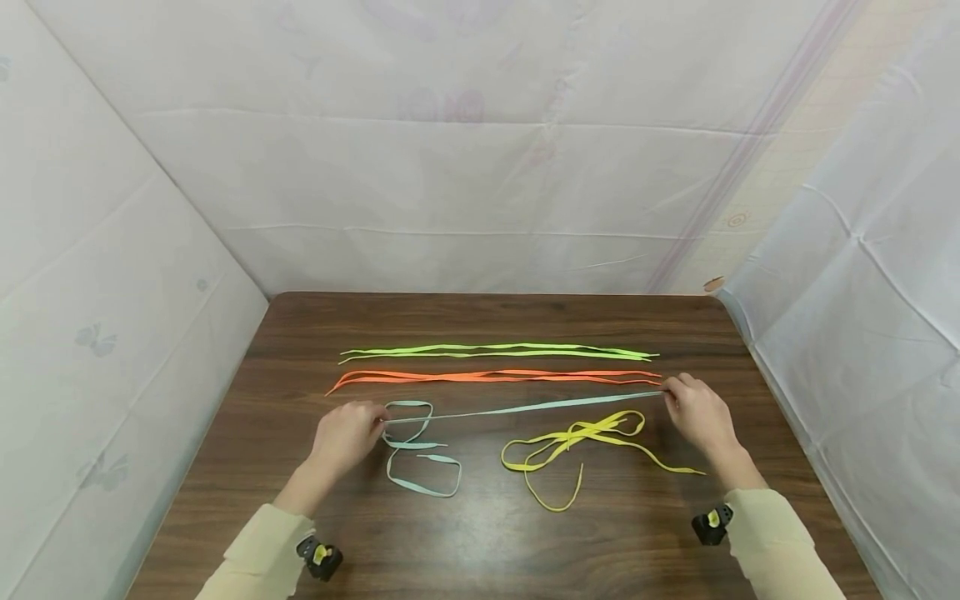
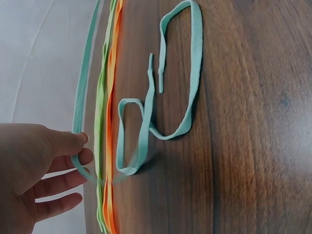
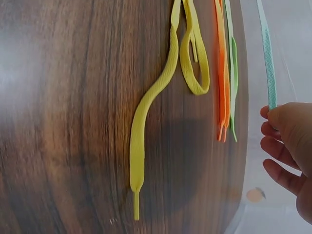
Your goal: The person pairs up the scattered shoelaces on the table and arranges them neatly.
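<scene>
A flat light teal shoelace (image 1: pixel 525 408) stretches nearly straight between both hands above the table. My left hand (image 1: pixel 348 435) pinches it between thumb and index finger, and the rest of the left fingers spread loosely in the left wrist view. At the other side my right hand (image 1: pixel 699 410) pinches the lace with thumb and fingertip. More teal lace (image 2: pixel 195 63) lies in loose loops on the wood beside the left hand, two tipped ends showing. A yellow shoelace (image 1: pixel 558 442) lies looped and crossed on the table, left of and below the right hand.
Behind the teal lace, orange shoelaces (image 1: pixel 480 377) lie lengthwise across the brown table (image 1: pixel 480 550). Lime green shoelaces (image 1: pixel 487 350) run parallel just beyond them. White sheeting (image 1: pixel 450 183) hangs along the table's back and both sides.
</scene>
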